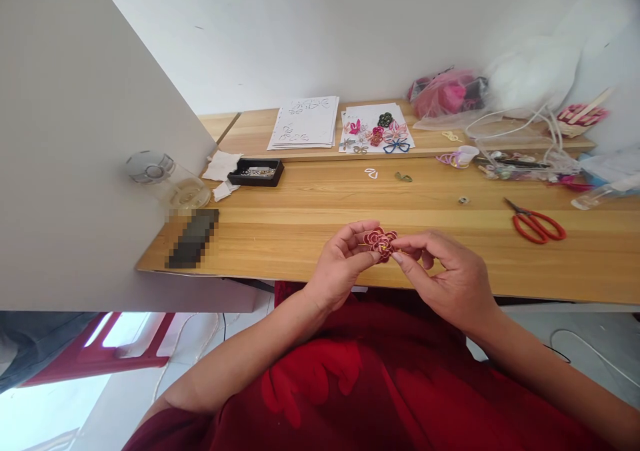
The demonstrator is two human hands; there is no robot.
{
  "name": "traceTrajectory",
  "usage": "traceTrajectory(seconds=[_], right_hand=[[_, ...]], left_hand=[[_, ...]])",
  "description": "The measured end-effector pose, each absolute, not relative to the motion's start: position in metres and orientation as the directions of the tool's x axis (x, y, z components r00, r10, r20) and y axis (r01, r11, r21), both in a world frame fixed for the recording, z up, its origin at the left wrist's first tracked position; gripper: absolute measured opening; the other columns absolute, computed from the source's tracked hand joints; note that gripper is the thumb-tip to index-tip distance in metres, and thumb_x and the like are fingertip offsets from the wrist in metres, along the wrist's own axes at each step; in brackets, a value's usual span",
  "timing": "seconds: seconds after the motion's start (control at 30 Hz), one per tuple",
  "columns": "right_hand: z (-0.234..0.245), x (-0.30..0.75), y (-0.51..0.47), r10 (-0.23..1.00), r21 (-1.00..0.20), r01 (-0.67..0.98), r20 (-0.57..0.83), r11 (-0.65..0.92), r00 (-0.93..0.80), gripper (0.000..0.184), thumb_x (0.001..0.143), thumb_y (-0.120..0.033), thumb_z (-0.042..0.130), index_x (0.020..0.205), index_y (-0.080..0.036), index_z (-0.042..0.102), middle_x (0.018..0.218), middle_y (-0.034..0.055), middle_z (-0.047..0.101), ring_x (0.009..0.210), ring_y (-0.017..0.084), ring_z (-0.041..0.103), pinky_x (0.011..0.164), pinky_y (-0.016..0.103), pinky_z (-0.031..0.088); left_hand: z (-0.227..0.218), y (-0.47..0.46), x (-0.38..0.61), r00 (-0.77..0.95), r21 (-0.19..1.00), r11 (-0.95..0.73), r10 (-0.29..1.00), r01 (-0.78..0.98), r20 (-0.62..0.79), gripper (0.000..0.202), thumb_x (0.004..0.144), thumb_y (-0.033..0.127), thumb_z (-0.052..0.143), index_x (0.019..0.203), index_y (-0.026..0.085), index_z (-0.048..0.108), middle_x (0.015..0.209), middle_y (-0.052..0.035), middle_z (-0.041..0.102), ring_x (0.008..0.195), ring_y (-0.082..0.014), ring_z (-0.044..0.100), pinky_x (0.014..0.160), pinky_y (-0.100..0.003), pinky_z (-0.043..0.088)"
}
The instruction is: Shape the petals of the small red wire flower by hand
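- We find the red wire flower (383,246) near the table's (300,204) front edge, straight before the wearer; we take it as our clock centre.
- Left hand (345,254): grasping the flower at its 9 o'clock side, thumb at the near rim, fingers behind. We read this as the steadying grip.
- Right hand (450,274): pinching the petals at 3 o'clock between thumb and forefinger. The tips alone touch, likely because the petals are small and would bend under a fuller grip.
- Held so, the yellow centre faces up, we suppose so that it can be watched.
- At 12 o'clock, 1 white loop (371,170) and 1 green leaf-like piece (403,177) lie apart, perhaps for easy picking.
- Beyond them, a paper sheet (364,113) bears several wire flowers (377,136), probably to keep them together.
- 3 o'clock: red-handled scissors (526,214), handles towards the wearer; handy for the right hand, we judge.
- 10 o'clock: a black tray (273,178) whose walls seem meant to contain small loose bits.
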State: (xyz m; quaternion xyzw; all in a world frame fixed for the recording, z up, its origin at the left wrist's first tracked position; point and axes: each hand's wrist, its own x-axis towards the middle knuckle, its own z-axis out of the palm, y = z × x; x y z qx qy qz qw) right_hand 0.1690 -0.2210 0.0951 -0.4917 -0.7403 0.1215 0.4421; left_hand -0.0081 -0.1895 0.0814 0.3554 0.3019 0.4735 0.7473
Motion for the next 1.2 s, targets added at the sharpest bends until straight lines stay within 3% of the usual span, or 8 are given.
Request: traceTrajectory(seconds=[0.4,0.67,0.97,1.2], right_hand=[[0.084,0.165,-0.22,0.927,-0.812,0.471,0.373,0.346,-0.037,0.013,0.089,-0.023,0.067,0.101,-0.02,0.066,0.081,0.0012,0.065,0.064,0.014,0.057,0.052,0.025,0.043],[0.079,0.174,-0.217,0.954,-0.906,0.303,0.295,0.296,-0.051,0.017,0.091,-0.032,0.07,0.104,-0.021,0.065,0.09,0.0044,0.067,0.079,0.019,0.064,0.069,0.031,0.054],[0.077,0.17,-0.219,0.961,-0.934,0.227,0.268,0.275,-0.065,0.016,0.091,-0.031,0.071,0.103,-0.022,0.066,0.09,0.0037,0.068,0.08,0.018,0.064,0.071,0.029,0.055],[0.076,0.168,-0.221,0.963,-0.94,0.213,0.258,0.268,-0.073,0.019,0.09,-0.034,0.072,0.102,-0.021,0.065,0.091,0.0049,0.068,0.08,0.02,0.065,0.074,0.033,0.057]], left_hand=[[0.084,-0.19,-0.007,0.358,0.804,0.302,0.926,-0.512,-0.12,0.044,0.07,0.014,0.082,0.111,0.019,0.068,0.102,-0.0059,0.075,0.1,-0.0187,0.068,0.096,-0.036,0.048],[0.092,-0.191,-0.008,0.366,0.77,0.37,0.911,-0.52,-0.191,0.034,0.076,0.025,0.08,0.107,0.017,0.069,0.104,-0.0082,0.074,0.092,-0.019,0.068,0.085,-0.036,0.054],[0.088,-0.188,-0.01,0.343,0.776,0.401,0.905,-0.487,-0.253,0.031,0.076,0.03,0.08,0.1,0.015,0.067,0.098,-0.009,0.075,0.083,-0.0176,0.07,0.08,-0.034,0.056],[0.086,-0.189,-0.009,0.313,0.766,0.401,0.91,-0.503,-0.272,0.036,0.074,0.032,0.081,0.094,0.02,0.054,0.088,-0.0032,0.074,0.072,-0.0152,0.069,0.074,-0.034,0.057]])
